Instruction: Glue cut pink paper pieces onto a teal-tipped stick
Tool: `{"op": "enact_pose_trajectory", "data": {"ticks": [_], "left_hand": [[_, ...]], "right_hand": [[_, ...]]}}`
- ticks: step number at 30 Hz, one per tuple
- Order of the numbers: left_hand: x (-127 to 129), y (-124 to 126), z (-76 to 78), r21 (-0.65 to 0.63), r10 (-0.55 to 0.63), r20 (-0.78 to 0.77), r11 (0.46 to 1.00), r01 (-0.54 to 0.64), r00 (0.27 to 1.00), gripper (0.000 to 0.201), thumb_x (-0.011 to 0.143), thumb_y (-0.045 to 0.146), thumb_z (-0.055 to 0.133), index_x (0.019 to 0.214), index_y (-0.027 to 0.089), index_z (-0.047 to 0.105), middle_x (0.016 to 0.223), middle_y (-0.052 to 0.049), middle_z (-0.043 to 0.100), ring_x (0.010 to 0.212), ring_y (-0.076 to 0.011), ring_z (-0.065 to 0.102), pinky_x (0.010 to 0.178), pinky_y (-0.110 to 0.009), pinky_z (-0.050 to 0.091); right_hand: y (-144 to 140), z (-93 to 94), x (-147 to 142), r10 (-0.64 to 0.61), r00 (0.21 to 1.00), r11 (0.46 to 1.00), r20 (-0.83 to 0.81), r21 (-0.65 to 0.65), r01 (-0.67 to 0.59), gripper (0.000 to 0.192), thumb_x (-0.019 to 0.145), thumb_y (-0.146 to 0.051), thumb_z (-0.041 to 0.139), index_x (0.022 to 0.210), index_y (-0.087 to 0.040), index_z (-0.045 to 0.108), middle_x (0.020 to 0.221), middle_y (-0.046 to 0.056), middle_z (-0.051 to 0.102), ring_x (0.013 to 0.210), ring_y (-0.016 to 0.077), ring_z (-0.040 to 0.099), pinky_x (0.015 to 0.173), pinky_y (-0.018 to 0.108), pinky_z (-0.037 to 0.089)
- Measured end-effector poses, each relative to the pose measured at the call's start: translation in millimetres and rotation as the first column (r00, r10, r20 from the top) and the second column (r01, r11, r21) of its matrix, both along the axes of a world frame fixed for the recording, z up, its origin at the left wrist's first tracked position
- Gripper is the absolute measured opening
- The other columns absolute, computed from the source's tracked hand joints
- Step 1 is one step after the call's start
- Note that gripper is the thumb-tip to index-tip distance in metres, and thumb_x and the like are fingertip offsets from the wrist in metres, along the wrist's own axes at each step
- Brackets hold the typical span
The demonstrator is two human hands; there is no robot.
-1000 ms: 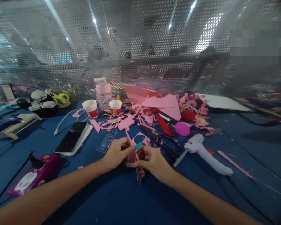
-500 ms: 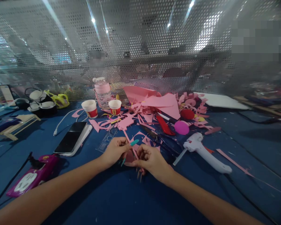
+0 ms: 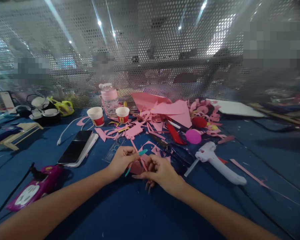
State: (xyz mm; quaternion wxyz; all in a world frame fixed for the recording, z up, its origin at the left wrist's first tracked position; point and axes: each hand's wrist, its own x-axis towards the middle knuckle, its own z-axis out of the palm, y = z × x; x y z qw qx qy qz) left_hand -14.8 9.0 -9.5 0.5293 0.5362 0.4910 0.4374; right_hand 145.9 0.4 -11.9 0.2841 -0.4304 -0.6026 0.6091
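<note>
A narrow pink paper strip (image 3: 134, 146) runs between my two hands, over the blue tabletop. My left hand (image 3: 122, 161) pinches it between thumb and fingers; long teal tips, apparently nails, stick out from the thumb and a finger. Close beside it, my right hand (image 3: 162, 171) is closed on the lower end of the strip, thumb pointing left and fingers curled. Part of the strip is hidden by the fingers. Pink paper scraps (image 3: 148, 145) lie just beyond the hands, with a clear stencil ruler (image 3: 112, 151) to the left.
A white glue gun (image 3: 220, 163) lies at right, near dark-handled scissors (image 3: 177, 155). Behind are a pink paper heap (image 3: 170, 110), paper cups (image 3: 95, 116) and a bottle (image 3: 109, 100). A phone (image 3: 76, 146) and a purple device (image 3: 36, 186) with a cable sit at left.
My left hand's lower teal-tipped finger has shifted slightly left and up. The right fingers have moved a little around the strip; both hands stay in nearly the same place.
</note>
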Motion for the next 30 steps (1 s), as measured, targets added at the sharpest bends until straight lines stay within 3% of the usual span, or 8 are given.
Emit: {"op": "enact_pose_trajectory", "data": {"ticks": [9, 19, 30], "left_hand": [[2.1, -3.0, 1.2, 0.069, 0.011, -0.029, 0.998, -0.009, 1.0, 0.039, 0.062, 0.047, 0.064, 0.047, 0.014, 0.047, 0.033, 0.008, 0.035, 0.03, -0.0023, 0.028, 0.033, -0.016, 0.02], [3.5, -8.4, 2.0, 0.18, 0.038, -0.132, 0.984, -0.014, 0.99, 0.032, 0.069, 0.038, 0.061, 0.053, 0.015, 0.046, 0.042, 0.007, 0.039, 0.035, -0.003, 0.032, 0.035, -0.016, 0.024], [3.4, -9.4, -1.0, 0.159, 0.042, -0.166, 0.987, -0.015, 0.985, 0.027, 0.066, 0.035, 0.066, 0.058, 0.014, 0.051, 0.049, 0.004, 0.051, 0.042, -0.0053, 0.042, 0.04, -0.017, 0.032]], "right_hand": [[-0.6, -1.1, 0.0, -0.001, 1.0, 1.0, -0.003, 0.024, 0.001, 0.042, 0.052, -0.037, 0.077, 0.067, -0.018, 0.042, 0.045, -0.011, 0.044, 0.035, 0.0056, 0.049, 0.034, 0.016, 0.04], [-0.7, -0.6, -2.0, -0.004, 0.999, 0.999, -0.052, -0.049, 0.001, 0.042, 0.054, -0.036, 0.076, 0.066, -0.019, 0.04, 0.046, -0.01, 0.045, 0.037, 0.0068, 0.051, 0.037, 0.018, 0.043], [0.2, -0.8, -0.8, 0.019, 0.998, 0.998, -0.063, -0.056, -0.023, 0.037, 0.059, -0.037, 0.072, 0.072, -0.019, 0.043, 0.049, -0.009, 0.048, 0.04, 0.0069, 0.051, 0.038, 0.018, 0.044]]}}
